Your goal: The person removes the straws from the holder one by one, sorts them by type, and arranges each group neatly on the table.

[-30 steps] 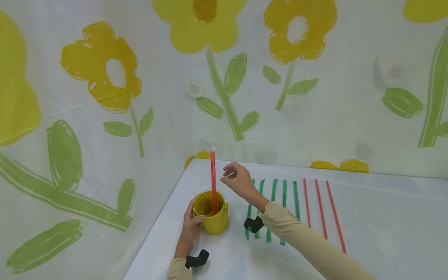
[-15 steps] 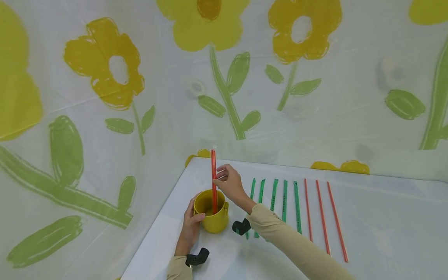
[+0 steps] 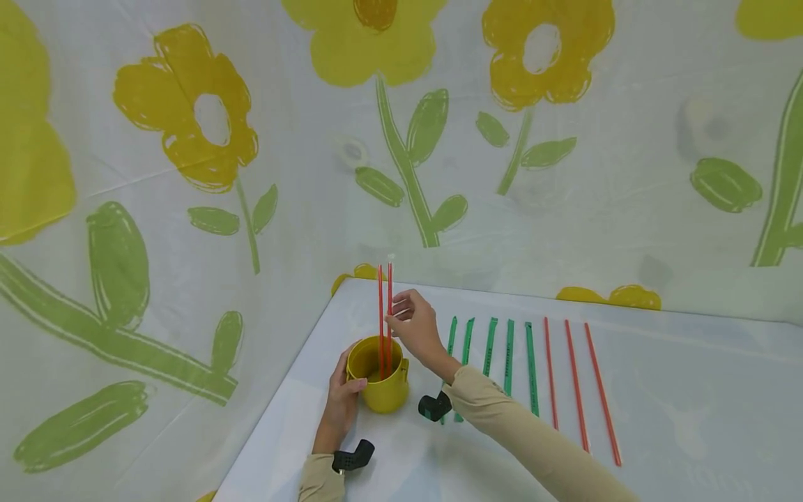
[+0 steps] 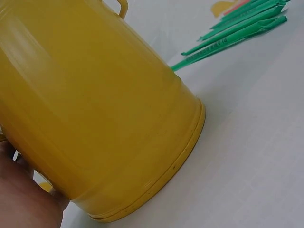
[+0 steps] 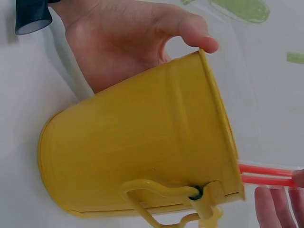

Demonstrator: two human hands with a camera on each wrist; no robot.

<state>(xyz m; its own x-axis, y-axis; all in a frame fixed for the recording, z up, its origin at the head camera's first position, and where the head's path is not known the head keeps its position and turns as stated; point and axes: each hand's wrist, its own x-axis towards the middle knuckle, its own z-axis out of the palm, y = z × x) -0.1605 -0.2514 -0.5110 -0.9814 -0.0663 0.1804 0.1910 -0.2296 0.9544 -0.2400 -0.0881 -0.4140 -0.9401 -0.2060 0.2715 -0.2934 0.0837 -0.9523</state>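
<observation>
A small yellow metal bucket [image 3: 385,397] with side handles stands on the table, and my left hand [image 3: 341,404] grips it from the left, thumb at the rim. Inside it, red drinking straws stand upright in clear wrappers. My right hand [image 3: 417,328] pinches a red straw [image 3: 389,286] above the rim, holding it slightly apart from another red straw [image 3: 380,300] to its left. In the right wrist view, the fingertips [image 5: 268,209] show at the right edge beside the straws. The bucket wall [image 4: 104,104] fills much of the left wrist view.
Several green paper-wrapped straws [image 3: 509,355] lie in a row right of the bucket, partly behind the right forearm. Three more red straws [image 3: 576,383] lie beyond them. A flower-printed curtain [image 3: 301,174] hangs behind the table and along its left side.
My right hand has moved left to the standing straws and taken hold. The upright bundle has parted into two, the held straw shifting right. My left hand stays on the bucket.
</observation>
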